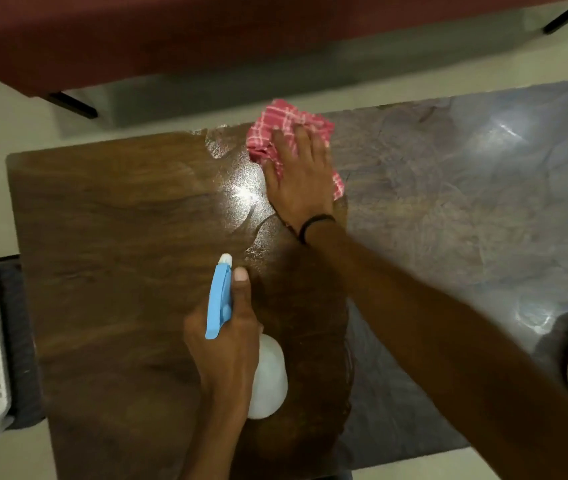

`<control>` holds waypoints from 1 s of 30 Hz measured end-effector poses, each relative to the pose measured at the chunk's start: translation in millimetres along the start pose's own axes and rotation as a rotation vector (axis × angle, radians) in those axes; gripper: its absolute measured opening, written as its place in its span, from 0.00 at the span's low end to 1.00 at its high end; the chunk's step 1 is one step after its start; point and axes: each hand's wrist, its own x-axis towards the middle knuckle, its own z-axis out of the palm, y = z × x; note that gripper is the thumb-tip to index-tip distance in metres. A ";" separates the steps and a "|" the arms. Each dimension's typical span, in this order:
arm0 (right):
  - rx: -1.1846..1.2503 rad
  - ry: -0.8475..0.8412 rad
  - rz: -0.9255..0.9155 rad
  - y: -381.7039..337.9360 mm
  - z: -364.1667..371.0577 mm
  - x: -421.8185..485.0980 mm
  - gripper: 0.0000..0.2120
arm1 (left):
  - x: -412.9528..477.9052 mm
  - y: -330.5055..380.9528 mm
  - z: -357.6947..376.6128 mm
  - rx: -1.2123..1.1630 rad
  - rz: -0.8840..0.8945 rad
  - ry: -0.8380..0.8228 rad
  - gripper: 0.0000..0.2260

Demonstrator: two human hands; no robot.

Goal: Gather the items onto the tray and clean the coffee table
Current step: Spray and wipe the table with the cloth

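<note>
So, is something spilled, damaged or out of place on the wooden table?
Nothing looks damaged. The brown wooden table has a shiny wet patch beside the red checked cloth, probably spray, not a spill.

Dim, soft pic w/ overhead glare on wet coffee table (130, 209), edges blurred.

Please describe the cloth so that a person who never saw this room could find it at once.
Look at the brown wooden coffee table and follow its far edge. There the right hand presses flat on a crumpled cloth. It is the only thing with a pink and white check.
</note>
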 end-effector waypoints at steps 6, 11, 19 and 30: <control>0.033 -0.090 -0.196 -28.5 8.5 -33.9 0.28 | -16.0 -10.2 0.4 -0.058 -0.178 -0.071 0.18; -0.015 -0.018 -0.037 16.3 -3.9 -7.2 0.27 | -22.2 -8.4 2.4 0.063 -0.011 -0.068 0.21; 0.064 -0.064 0.001 28.8 15.7 -199.2 0.27 | -17.9 13.9 12.1 0.119 -0.026 -0.212 0.19; 0.023 -0.064 -0.010 31.3 19.3 -197.6 0.30 | -16.6 27.0 36.3 0.173 0.031 -0.204 0.19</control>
